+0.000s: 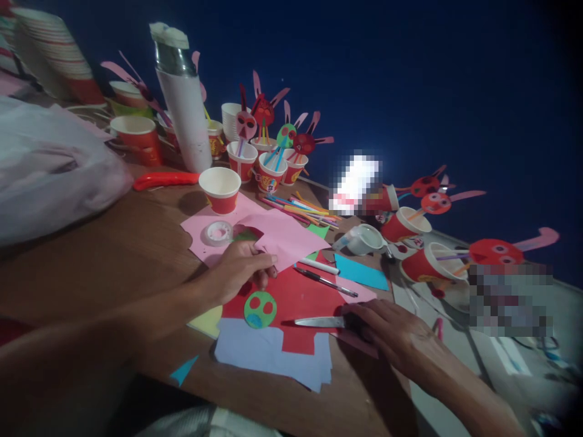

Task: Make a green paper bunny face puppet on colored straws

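Note:
My left hand pinches the edge of a piece of pink paper, tilted above the other sheets. The handles of a pair of scissors are under the closed fingers of my right hand; their blades are together and point left over red paper. Just below my left hand lies a round green paper face with two red eyes and a blue patch. Lilac sheets stick out beneath it. A black pen and a white marker rest between my hands.
Behind the papers stand a paper cup, a tape roll, several coloured sticks and a white flask. Cups with rabbit-faced sticks line the back and right. A plastic bag fills the left; a red cutter lies nearby.

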Action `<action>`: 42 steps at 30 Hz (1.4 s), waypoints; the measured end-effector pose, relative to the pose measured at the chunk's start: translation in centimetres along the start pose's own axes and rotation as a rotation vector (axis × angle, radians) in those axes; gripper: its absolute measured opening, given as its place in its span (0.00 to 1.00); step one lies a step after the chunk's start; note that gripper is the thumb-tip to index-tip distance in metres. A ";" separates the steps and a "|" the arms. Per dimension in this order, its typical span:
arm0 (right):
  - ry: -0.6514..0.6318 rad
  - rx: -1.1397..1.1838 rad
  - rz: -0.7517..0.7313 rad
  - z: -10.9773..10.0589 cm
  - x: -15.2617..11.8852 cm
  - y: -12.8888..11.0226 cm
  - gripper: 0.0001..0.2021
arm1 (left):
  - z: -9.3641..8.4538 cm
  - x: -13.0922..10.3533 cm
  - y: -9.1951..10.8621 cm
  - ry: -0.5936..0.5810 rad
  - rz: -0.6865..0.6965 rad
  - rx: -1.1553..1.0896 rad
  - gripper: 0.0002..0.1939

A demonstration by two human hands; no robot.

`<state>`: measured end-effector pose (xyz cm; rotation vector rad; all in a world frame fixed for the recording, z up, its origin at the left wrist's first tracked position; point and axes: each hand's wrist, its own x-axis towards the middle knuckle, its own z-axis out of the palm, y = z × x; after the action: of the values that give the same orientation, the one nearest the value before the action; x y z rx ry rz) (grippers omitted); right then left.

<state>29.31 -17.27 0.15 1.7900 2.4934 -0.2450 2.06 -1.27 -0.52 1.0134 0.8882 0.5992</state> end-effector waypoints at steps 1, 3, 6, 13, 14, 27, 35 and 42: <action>-0.004 0.051 0.010 -0.2 -0.4 0.0 0.19 | 0.0 0.0 0.0 -0.004 0.003 -0.002 0.09; -0.005 0.161 0.061 -0.5 -1.2 0.1 0.19 | -0.1 0.0 0.0 -0.011 0.007 -0.004 0.09; 0.088 0.340 0.110 -0.8 -2.2 -0.2 0.18 | -0.1 -0.2 0.0 -0.025 0.009 -0.008 0.09; -0.081 1.150 0.107 -1.5 -0.8 -2.8 0.25 | 0.1 -0.3 0.2 -0.026 0.016 -0.026 0.09; -0.086 1.162 0.065 -1.7 -0.6 -3.1 0.27 | 0.1 -0.3 0.3 -0.023 0.012 -0.027 0.09; -0.224 1.203 0.176 -2.6 3.1 -6.7 0.25 | 0.1 -0.1 -0.3 -0.032 0.058 -0.035 0.08; -0.156 1.244 0.180 -1.6 3.9 -7.1 0.22 | 0.5 -0.2 -0.4 -0.026 0.029 -0.046 0.06; -0.118 1.231 0.203 -1.0 4.0 -7.1 0.17 | 0.5 -0.1 -0.4 -0.019 0.009 -0.058 0.06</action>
<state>21.36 -15.58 1.25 2.1255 2.0954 -2.1203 2.42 -1.70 -0.70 0.9698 0.8457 0.6190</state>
